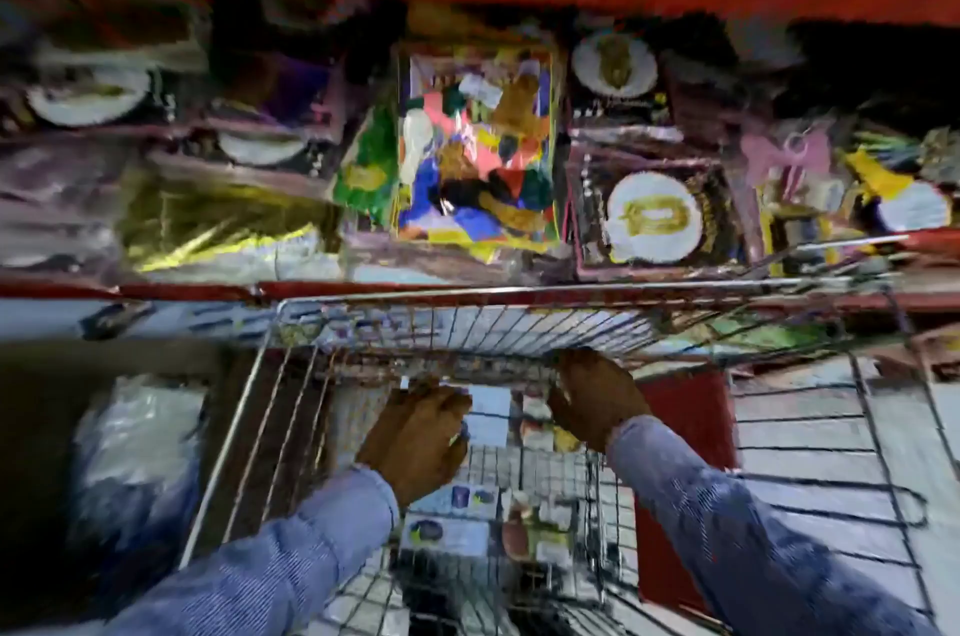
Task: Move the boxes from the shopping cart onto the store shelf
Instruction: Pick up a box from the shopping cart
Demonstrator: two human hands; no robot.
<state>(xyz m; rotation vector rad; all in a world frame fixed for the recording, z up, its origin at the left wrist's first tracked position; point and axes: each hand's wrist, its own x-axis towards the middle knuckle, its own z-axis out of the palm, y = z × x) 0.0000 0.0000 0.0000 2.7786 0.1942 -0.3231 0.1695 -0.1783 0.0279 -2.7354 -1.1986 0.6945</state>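
Wire cart (270,427): I am reaching two hands, left hand (415,443) and right hand (597,401), toward its far edge around one white box (488,414); fingers' grip and labels too blurred to tell.

Two bare hands, blue sleeves

The left hand (415,432) and the right hand (597,401) are uncovered, with no gloves. Both arms wear long sleeves of light blue cloth with a fine woven or striped texture, the left sleeve (270,562) and the right sleeve (737,531) each ending in a cuff at the wrist. The picture is blurred.
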